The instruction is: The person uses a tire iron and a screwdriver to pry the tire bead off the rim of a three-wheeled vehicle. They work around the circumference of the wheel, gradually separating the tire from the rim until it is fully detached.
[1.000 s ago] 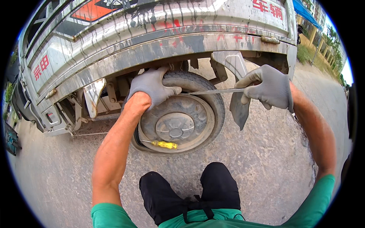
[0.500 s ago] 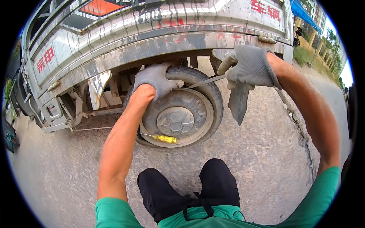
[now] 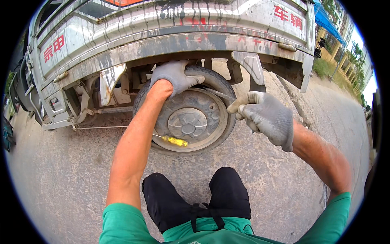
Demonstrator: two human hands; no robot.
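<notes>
Changes since the earlier frames: the right gloved hand (image 3: 264,118) has dropped from the top of the tyre to its right flank, drawing the long thin metal lever bar (image 3: 217,94) down with it; the left gloved hand (image 3: 174,77) stays on the upper tyre; the view has swung so the wheel now sits nearer the centre.

Item 1. Worn black rubber tyre on a dusty grey steel wheel (image 3: 189,118), mounted under the rear of a mud-streaked grey metal truck body (image 3: 162,28), standing on the pale concrete ground (image 3: 73,171).

Item 2. Left hand, grey knit glove, spread flat and pressing on the tyre's top edge, holding nothing that shows.

Item 3. Right hand, grey knit glove, clenched round the near end of the lever bar; the bar runs up and left from the fist toward the rim's upper right edge, where its tip meets the tyre bead. Exact seating of the tip cannot be told.

Item 4. Yellow-handled screwdriver (image 3: 174,141), lying across the lower left of the rim, shaft wedged between tyre and rim, untouched by either hand.

Item 5. Grey mudflap (image 3: 252,69), hanging just behind the tyre's right side.

Item 6. Person's black-trousered knees (image 3: 195,199), lower centre, close before the wheel.
</notes>
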